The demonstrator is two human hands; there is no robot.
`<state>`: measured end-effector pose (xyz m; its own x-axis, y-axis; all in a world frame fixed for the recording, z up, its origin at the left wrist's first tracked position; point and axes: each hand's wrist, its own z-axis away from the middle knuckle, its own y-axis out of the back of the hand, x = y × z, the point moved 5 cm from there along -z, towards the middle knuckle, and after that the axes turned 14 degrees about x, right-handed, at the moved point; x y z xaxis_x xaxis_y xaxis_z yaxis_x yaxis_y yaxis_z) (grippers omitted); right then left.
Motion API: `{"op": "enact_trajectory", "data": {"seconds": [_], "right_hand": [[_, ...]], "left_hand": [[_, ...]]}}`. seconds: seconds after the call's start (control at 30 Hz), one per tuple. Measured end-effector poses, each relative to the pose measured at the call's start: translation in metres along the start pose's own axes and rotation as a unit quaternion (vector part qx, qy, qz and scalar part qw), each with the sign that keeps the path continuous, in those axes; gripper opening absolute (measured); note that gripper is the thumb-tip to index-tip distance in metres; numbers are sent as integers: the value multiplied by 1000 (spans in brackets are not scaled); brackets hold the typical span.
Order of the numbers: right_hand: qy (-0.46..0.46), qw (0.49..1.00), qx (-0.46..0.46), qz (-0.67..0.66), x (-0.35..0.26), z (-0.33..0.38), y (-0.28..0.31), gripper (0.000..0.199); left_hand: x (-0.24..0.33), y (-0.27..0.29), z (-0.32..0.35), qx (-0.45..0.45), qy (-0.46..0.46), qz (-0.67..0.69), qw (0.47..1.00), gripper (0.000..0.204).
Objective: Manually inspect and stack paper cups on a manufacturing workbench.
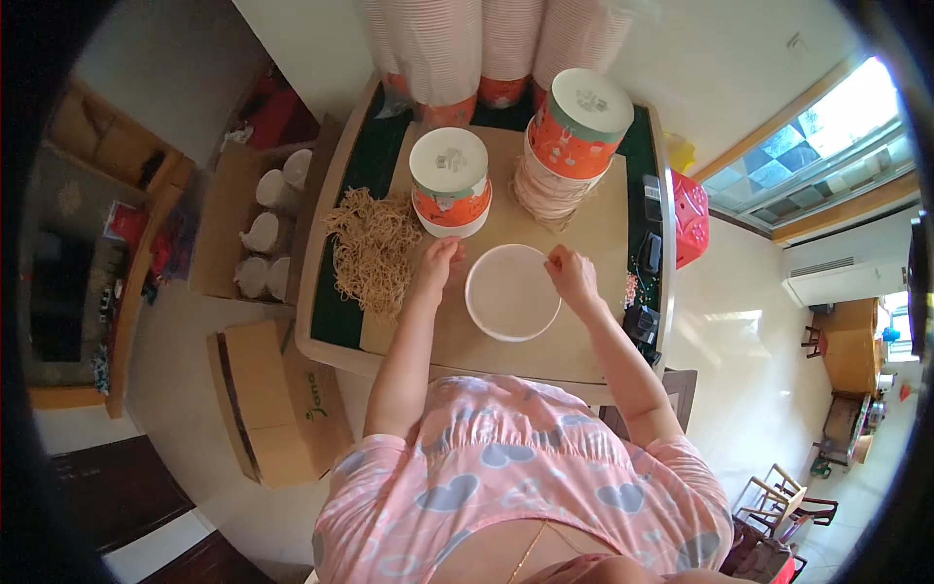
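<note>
A round white paper tub [513, 294], its opening facing up, stands on the cardboard sheet in front of me. My right hand [572, 276] is closed at the tub's right rim, fingertips pinched there. My left hand [441, 263] has its fingers pressed together just below the rim of an upside-down orange and green paper tub [450, 180]; whatever they hold is too small to make out. Left of that tub lies a tangled pile of tan cords [373, 251]. A taller stack of upturned tubs [581, 127] rises at the back right, with cord-like strands around its lower part.
Tall columns of nested tubs [428, 58] in clear plastic stand at the table's far edge. Small dark devices [642, 323] line the right edge. On the floor at left are an open carton [222, 229] with white rolled packs and a flattened box [277, 404]. A red plastic stool [690, 219] stands right.
</note>
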<state>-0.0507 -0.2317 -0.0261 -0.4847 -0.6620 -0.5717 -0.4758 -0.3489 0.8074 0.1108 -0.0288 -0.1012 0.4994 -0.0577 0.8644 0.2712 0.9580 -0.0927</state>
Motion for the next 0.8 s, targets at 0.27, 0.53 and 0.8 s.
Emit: {"op": "enact_trajectory", "data": {"seconds": [0.27,0.53,0.8], "right_hand": [[7,996,-24,-80,3,-4,15,14],[-64,991,-10,-114,6,-6,28,17],[-126,965,46,-225,-14,-9,114,8]], "left_hand": [[2,19,33,24,-85,-38,995,23],[-37,50,28,92,-30,-88,991,23],[-67,117,-14,251,-91,-216,939,14]]}}
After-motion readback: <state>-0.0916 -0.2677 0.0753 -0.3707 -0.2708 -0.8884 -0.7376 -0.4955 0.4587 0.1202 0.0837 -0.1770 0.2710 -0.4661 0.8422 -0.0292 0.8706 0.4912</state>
